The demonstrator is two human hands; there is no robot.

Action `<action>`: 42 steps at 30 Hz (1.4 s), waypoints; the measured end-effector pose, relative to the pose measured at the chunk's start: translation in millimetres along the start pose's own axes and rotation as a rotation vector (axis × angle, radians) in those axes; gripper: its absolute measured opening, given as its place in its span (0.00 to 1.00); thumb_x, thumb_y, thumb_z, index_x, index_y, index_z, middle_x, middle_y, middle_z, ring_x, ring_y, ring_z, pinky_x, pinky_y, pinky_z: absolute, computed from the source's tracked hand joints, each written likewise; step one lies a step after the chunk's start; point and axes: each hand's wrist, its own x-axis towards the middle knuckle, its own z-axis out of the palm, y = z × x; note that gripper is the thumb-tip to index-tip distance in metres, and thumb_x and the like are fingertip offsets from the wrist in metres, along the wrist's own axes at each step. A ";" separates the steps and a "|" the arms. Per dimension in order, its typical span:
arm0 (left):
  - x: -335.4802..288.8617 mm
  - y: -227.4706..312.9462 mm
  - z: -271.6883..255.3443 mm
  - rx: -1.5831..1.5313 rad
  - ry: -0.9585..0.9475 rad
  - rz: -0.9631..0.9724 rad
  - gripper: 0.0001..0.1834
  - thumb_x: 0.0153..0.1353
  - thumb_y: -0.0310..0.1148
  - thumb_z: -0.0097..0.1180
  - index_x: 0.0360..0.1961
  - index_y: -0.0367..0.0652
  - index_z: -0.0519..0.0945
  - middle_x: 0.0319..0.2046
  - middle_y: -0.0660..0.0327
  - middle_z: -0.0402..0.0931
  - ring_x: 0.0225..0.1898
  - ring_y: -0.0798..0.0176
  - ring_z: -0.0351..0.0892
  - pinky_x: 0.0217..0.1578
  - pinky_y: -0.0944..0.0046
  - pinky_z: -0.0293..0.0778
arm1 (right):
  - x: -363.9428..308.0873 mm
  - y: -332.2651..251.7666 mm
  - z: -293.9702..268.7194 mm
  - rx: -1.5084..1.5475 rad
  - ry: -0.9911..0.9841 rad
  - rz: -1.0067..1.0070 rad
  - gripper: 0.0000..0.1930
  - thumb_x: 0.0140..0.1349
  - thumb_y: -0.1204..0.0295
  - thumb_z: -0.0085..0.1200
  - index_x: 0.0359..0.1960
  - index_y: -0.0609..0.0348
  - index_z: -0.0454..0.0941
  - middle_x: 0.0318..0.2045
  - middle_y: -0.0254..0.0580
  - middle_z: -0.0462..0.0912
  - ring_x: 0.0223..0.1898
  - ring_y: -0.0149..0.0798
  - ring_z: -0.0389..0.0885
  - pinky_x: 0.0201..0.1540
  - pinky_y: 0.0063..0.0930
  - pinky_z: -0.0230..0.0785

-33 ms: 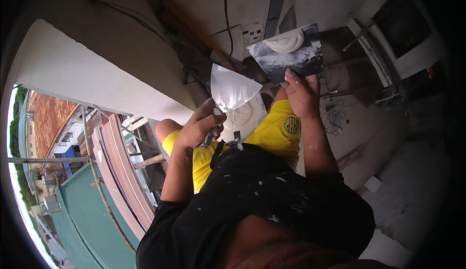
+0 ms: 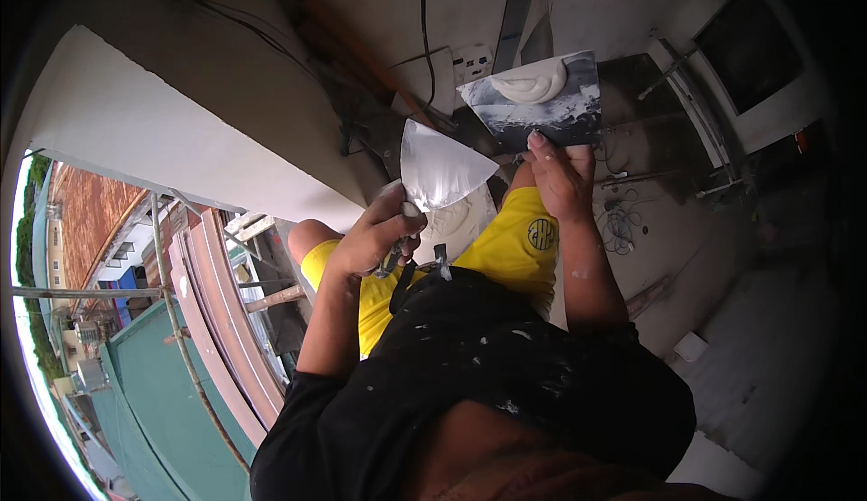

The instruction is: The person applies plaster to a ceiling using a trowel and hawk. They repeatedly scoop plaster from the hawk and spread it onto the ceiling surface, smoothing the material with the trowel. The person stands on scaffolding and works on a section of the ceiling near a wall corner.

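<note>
My left hand [image 2: 381, 233] is closed around the handle of a putty knife [image 2: 444, 168]. Its broad, fan-shaped blade points up and away, smeared with white. To the right, my right hand [image 2: 564, 180] grips the near edge of a dark flat plate [image 2: 573, 120], thumb on top and the other fingers mostly hidden. A thick mound of white putty [image 2: 533, 84] lies toward the plate's far edge, with thin smears nearer me. The blade and the plate are apart. Beneath the blade, between my knees, is more white putty [image 2: 452, 223], partly covered by the knife and hand.
A pale wall ledge [image 2: 181, 131] runs along the left, with scaffold poles [image 2: 185, 338] and a green surface [image 2: 167, 365] beyond it. A dark cable [image 2: 422, 31] hangs ahead. Coiled wire [image 2: 621, 230] lies on the floor at right, near metal rails [image 2: 695, 108].
The putty knife and my left hand have shifted slightly to the right. The far edge of the plate has come a little nearer to me.
</note>
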 end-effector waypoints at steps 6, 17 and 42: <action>-5.9 20.1 20.0 0.003 -0.026 0.011 0.19 0.59 0.30 0.53 0.51 0.35 0.69 0.28 0.64 0.71 0.21 0.72 0.69 0.21 0.72 0.66 | 1.0 -11.0 19.1 -0.374 -0.484 -0.397 0.14 0.66 0.84 0.51 0.52 0.68 0.80 0.54 0.52 0.83 0.59 0.46 0.80 0.63 0.33 0.68; -22.9 7.8 14.5 0.213 0.059 0.218 0.20 0.60 0.28 0.52 0.53 0.34 0.68 0.25 0.67 0.69 0.21 0.75 0.66 0.21 0.74 0.62 | 27.9 9.1 -6.2 -1.000 -0.659 -0.488 0.33 0.48 0.91 0.51 0.58 0.52 0.78 0.60 0.41 0.78 0.66 0.47 0.72 0.67 0.40 0.68; 82.2 -160.1 -77.8 0.592 0.349 0.366 0.20 0.62 0.42 0.62 0.45 0.35 0.82 0.30 0.60 0.79 0.27 0.70 0.75 0.26 0.66 0.70 | -6.0 191.6 -143.5 0.089 0.289 0.631 0.30 0.59 0.75 0.58 0.63 0.48 0.62 0.50 0.51 0.72 0.52 0.55 0.77 0.49 0.56 0.78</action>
